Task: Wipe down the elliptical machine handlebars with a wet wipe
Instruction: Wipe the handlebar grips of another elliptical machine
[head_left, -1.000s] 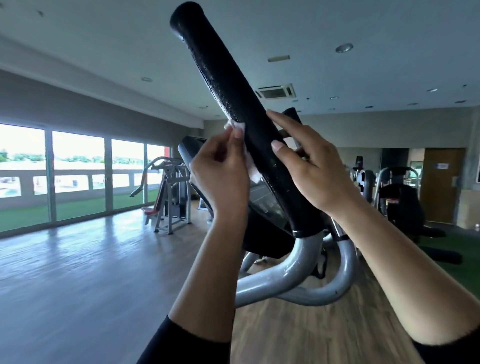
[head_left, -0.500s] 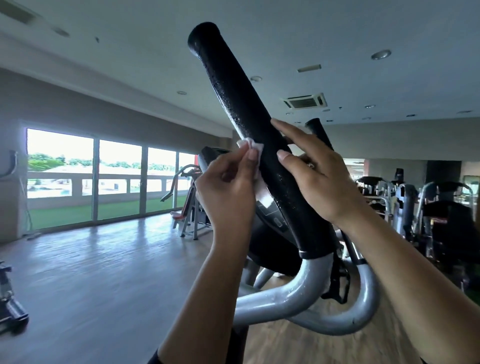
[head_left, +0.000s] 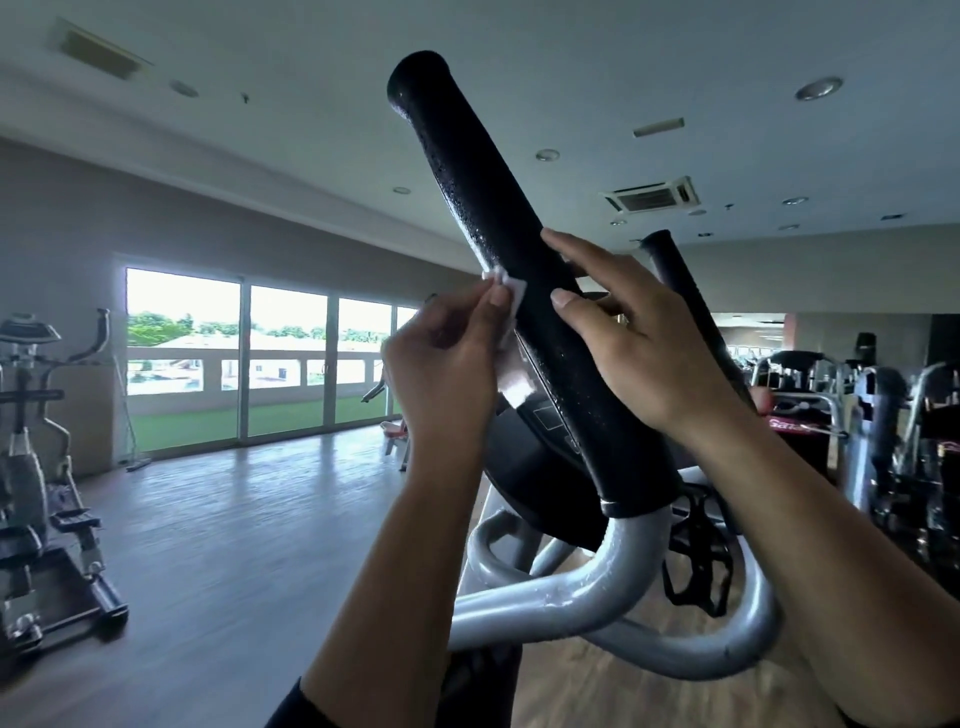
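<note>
Pinching a small folded wet wipe (head_left: 505, 306) between thumb and fingertips, the person's left hand (head_left: 441, 364) pressed it against the left flank of the black foam handlebar (head_left: 498, 223), about midway up the sleeve. The right hand (head_left: 644, 348) lay on the same bar just opposite that pinch, fingers spread and fairly straight, steadying rather than clasping. To my eye the risk was the wad slipping from so light a pinch, or cleaning one flank only and missing the far side and the cap well above the grip. The bar might also swing if the right hand eased. Below the pinch sat the console (head_left: 540, 441) and silver tube (head_left: 613, 571); the second handlebar (head_left: 675, 280) rose behind the right hand. An exercise bike (head_left: 31, 467) stood well off to the left
</note>
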